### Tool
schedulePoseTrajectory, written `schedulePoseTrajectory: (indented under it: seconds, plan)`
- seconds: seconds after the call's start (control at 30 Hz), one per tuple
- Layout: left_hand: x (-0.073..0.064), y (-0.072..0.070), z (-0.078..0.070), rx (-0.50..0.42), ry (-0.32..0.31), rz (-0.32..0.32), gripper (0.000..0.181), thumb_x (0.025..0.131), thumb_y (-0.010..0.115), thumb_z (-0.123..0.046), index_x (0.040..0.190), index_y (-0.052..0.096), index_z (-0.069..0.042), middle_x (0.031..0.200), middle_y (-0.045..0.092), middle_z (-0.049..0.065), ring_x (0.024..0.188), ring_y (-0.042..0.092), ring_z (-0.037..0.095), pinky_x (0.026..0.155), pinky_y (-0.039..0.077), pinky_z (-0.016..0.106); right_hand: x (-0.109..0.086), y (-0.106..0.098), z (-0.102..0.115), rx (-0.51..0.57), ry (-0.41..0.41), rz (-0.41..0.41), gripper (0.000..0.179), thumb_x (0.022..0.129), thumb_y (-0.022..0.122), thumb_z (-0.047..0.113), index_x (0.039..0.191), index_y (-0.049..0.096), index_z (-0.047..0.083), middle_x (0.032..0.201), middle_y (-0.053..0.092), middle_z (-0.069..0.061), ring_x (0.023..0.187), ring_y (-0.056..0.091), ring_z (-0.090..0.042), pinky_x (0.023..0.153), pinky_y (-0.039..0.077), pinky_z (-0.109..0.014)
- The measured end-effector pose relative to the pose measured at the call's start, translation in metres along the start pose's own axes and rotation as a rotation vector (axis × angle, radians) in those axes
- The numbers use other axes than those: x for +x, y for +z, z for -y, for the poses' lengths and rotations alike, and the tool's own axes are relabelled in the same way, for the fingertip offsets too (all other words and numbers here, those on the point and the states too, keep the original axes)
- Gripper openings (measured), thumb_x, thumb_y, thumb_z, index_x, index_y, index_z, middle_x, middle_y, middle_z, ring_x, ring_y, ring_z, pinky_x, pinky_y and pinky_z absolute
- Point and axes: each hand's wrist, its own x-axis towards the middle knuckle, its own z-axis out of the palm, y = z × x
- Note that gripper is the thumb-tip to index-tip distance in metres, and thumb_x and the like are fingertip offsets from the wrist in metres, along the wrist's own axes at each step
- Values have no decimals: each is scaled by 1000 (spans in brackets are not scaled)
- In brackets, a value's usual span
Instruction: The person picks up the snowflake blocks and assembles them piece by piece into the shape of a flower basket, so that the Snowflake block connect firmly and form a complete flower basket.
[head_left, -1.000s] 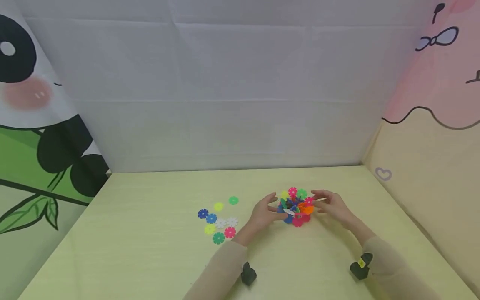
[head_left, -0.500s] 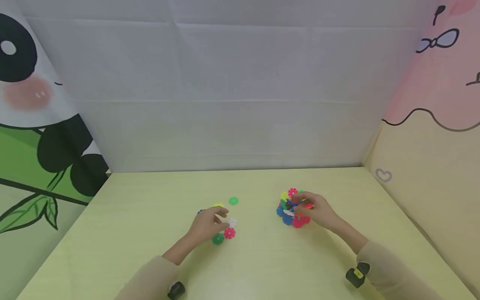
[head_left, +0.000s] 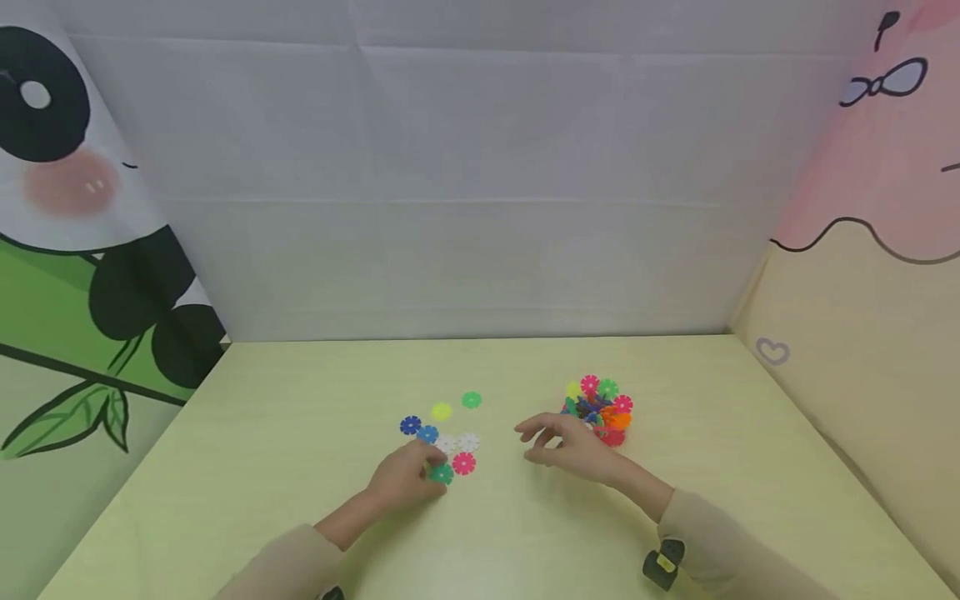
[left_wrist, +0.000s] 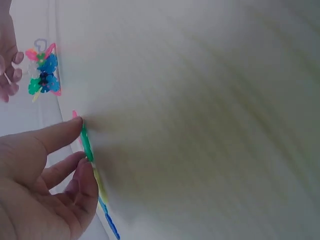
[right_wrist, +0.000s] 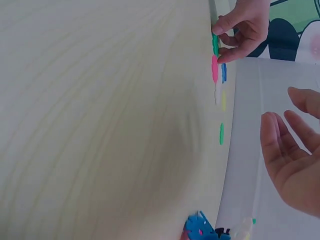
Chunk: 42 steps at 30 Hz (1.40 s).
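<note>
My left hand [head_left: 399,482] pinches the edges of a dark green snowflake disc [head_left: 442,473] between thumb and fingers; the left wrist view shows the disc [left_wrist: 87,142] lying right at the tabletop. My right hand [head_left: 572,450] hovers with fingers loosely bent and nothing between them. Just behind it stands a cluster of interlocked snowflake discs [head_left: 619,418] in many colours, its front left part hidden by that hand. Loose by my left hand lie a pink disc [head_left: 464,463], white discs [head_left: 468,442] and blue discs [head_left: 410,425]. A yellow disc [left_wrist: 101,187] shows beside the left fingers.
Farther back on the pale wooden table [head_left: 315,400] lie another yellow disc [head_left: 442,412] and a light green disc [head_left: 472,400]. A white sheet [head_left: 480,250] rises behind the table, with cartoon-printed panels at left and right.
My left hand has left the cluster, moved left to the loose discs and taken hold of the dark green one. My right hand has drawn away from the cluster, leftward and nearer.
</note>
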Motion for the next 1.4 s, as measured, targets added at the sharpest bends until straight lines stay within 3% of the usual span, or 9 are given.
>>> schedulePoseTrajectory:
  seconds: [0.23,0.37,0.53,0.7,0.87,1.13,1.3,1.4]
  plan:
    - [-2,0,-3,2,-81,-87,29,66,78,-10,90,65,0,83,59,4,73,53,15,65,47,30,25,26,-1,-45,-36,92,34,83,65,12,114,59,1,101,61,-16,80,59,-12,63,52,-23]
    - [0,-4,-2,13,-121,-84,30,63,81,-14,84,62,-4,78,59,2,71,53,14,65,48,31,46,39,-3,-112,-55,135,33,80,68,8,111,61,0,98,62,-12,80,59,-12,65,50,-21]
    - [3,-5,7,-86,-119,-50,27,67,78,-10,84,57,-6,77,58,1,71,53,13,61,47,27,72,52,-9,-174,-8,211,31,75,72,4,105,64,4,88,61,-4,74,56,-9,64,48,-19]
    - [6,-6,18,-161,-63,-35,19,73,72,-3,85,58,-5,79,60,3,74,57,16,61,49,28,85,59,-9,-213,30,243,29,73,73,4,102,66,7,81,57,0,73,50,-8,63,46,-20]
    - [6,-11,19,-202,-58,-45,14,76,69,-3,87,59,-5,81,61,4,75,58,17,60,50,27,88,65,-12,-271,62,252,24,72,74,8,95,68,11,79,55,5,75,48,-8,66,44,-20]
    - [7,-20,17,-486,-155,-39,18,83,62,-5,99,58,4,86,60,9,71,58,15,58,53,29,84,63,-4,-322,30,226,20,70,74,4,83,60,10,75,52,5,71,46,-8,63,42,-20]
    - [7,-23,5,-578,-132,-55,19,87,57,-5,101,58,7,88,61,11,72,60,18,60,55,31,72,51,-1,-282,-18,199,16,75,69,0,82,58,8,76,55,3,71,48,-9,63,44,-21]
    - [6,-25,-9,-631,-118,-62,19,88,56,-4,101,57,8,89,61,12,75,61,24,62,55,32,62,41,4,-209,-51,139,12,79,65,-3,87,61,4,80,59,-2,71,54,-12,63,49,-23]
